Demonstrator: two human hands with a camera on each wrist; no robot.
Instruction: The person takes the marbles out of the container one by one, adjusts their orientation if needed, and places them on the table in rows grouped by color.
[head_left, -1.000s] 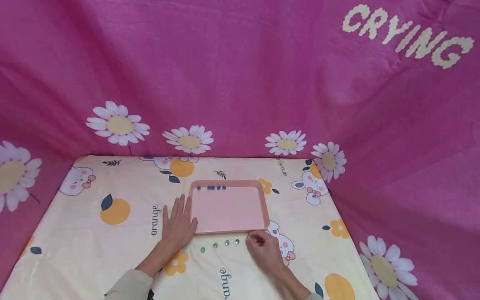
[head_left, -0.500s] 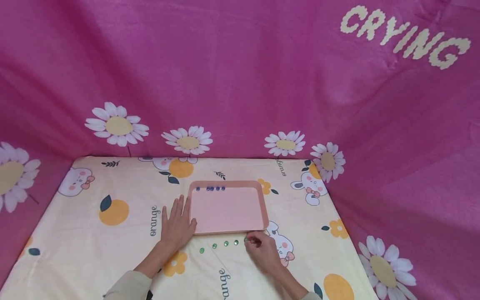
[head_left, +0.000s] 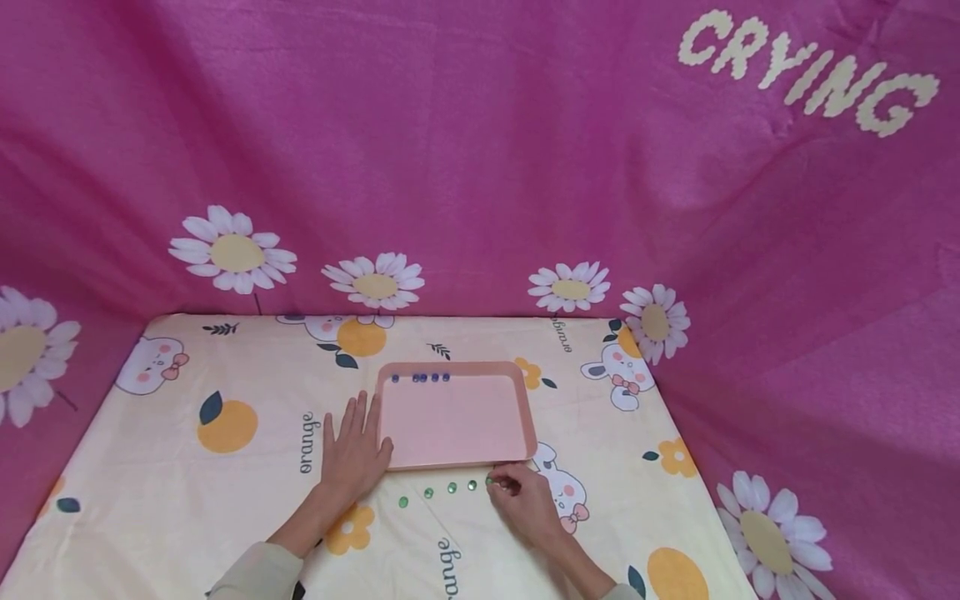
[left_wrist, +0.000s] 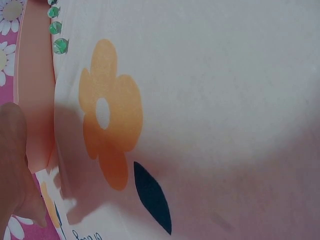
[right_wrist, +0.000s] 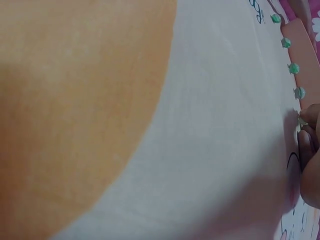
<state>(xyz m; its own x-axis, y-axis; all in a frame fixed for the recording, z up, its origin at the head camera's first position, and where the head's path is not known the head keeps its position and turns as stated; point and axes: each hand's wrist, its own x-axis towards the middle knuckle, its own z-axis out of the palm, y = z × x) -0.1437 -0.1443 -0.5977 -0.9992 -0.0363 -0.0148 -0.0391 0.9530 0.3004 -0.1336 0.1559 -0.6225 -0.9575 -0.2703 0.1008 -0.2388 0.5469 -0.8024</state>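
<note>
A pink tray (head_left: 459, 421) lies on the cloth. Against its left side rests my left hand (head_left: 352, 458), fingers straight, the thumb at the near left corner. Just in front of the tray, my right hand (head_left: 525, 496) pinches a green glass marble (head_left: 490, 481) between thumb and curled forefinger, low over the cloth. That marble is at the right end of a row of green glass marbles (head_left: 452, 487); the left wrist view shows swirls inside a green marble (left_wrist: 60, 46). In the right wrist view the fingertips (right_wrist: 311, 114) partly cover the pinched marble.
Several dark blue marbles (head_left: 435, 377) sit along the tray's far wall, towards its left. A cream cloth (head_left: 262, 500) printed with oranges, flowers and rabbits covers the table. A magenta curtain (head_left: 465, 167) with daisies surrounds the back and sides.
My right hand has shifted slightly left and nearer to me, bringing its green marble down in line with the row. The left hand and the tray have stayed in place.
</note>
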